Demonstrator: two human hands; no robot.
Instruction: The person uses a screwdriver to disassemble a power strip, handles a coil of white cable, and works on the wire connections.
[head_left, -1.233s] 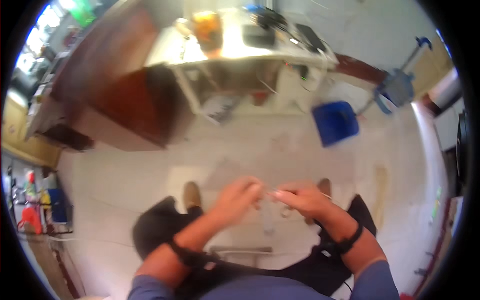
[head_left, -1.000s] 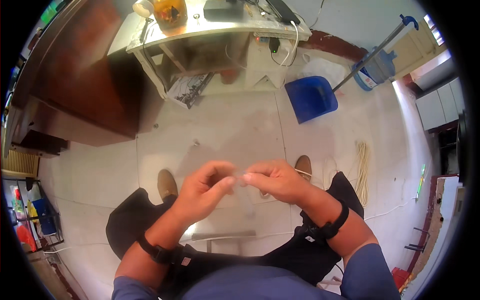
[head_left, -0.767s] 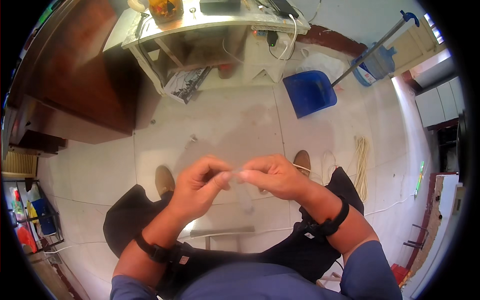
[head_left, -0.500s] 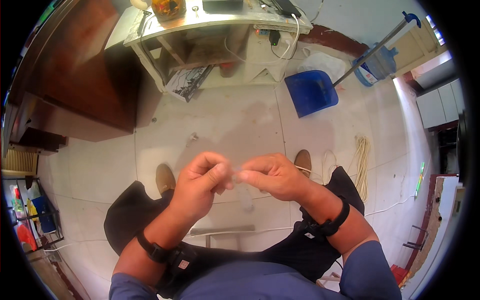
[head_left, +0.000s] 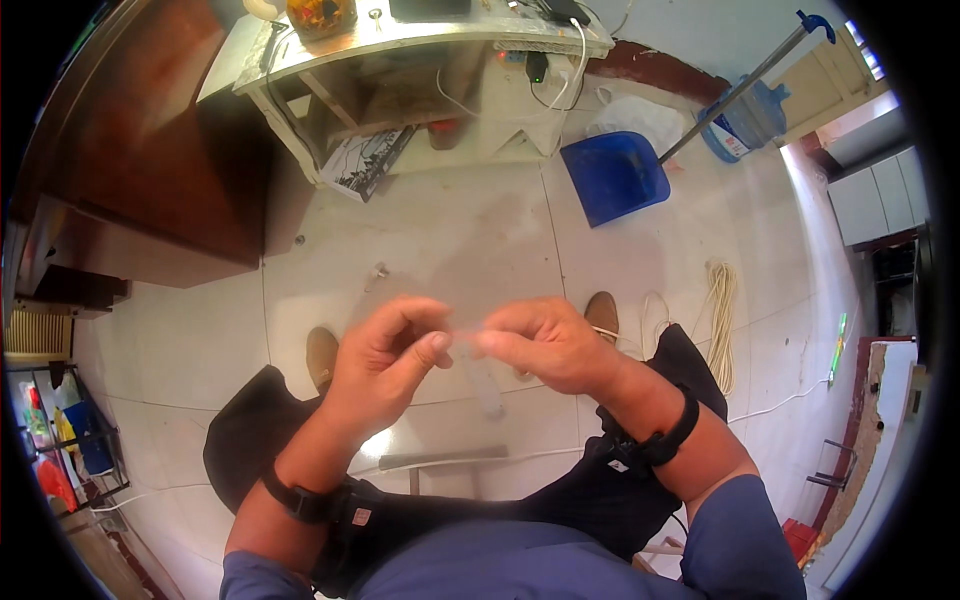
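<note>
My left hand is held up at mid-picture, fingers curled and thumb apart from the forefinger, with nothing visible gripped. Facing it, my right hand has its thumb and fingers pinched together. A small pale blurred thing shows at the right fingertips, in the narrow gap between the hands; its kind is too smeared to tell. Below the fingers is a faint translucent shape, which I cannot identify. A thin off-white cable shows just beyond my right wrist, crossing in front of the shoe.
A coil of off-white cable lies on the floor at right. Farther off are a blue dustpan, a water jug and a white table. A small pale fitting lies on the tiles. Another white cable crosses near my knees.
My left hand has moved slightly left, and its thumb and forefinger have parted. The right hand stays pinched in nearly the same place. The whole view has shifted a little.
</note>
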